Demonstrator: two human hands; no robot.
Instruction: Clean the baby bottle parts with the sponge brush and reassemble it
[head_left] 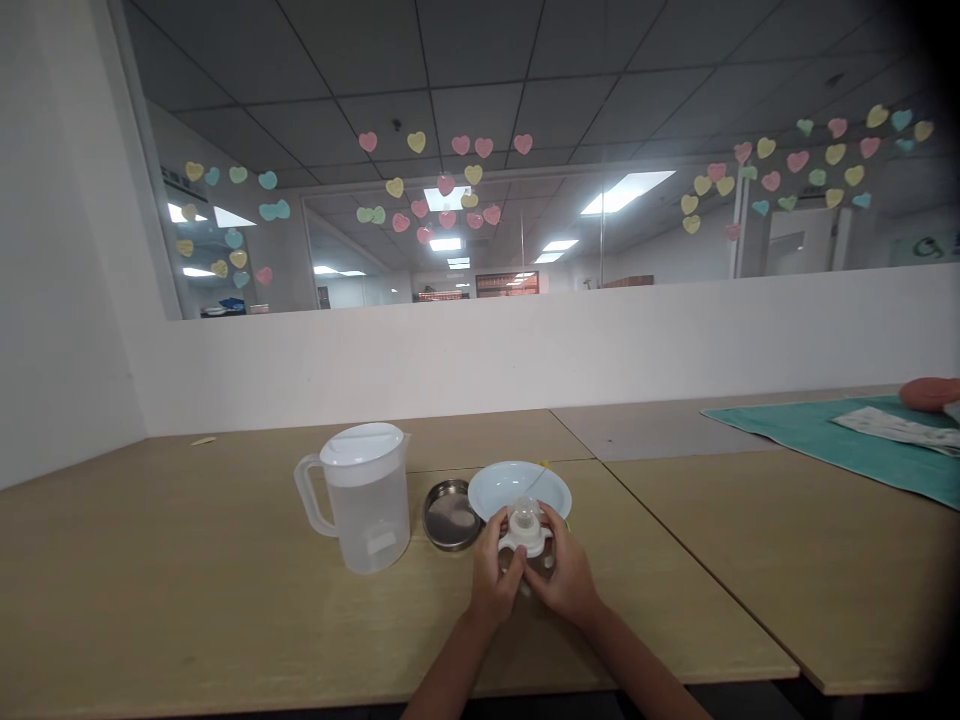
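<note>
Where a tan table [225,620] fronts the window [555,230], hands [495,580] [568,578] hold a bottle [525,527].

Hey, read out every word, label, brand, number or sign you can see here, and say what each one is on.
Nothing is legible.
Pale patch on the pitcher: too blurred.
Dark marks behind the window, upper left: too blurred.
Green mark, far right: no readable word.
Heart-shaped stickers: no readable writing.
Held white-handled bottle: no lettering shows.
</note>
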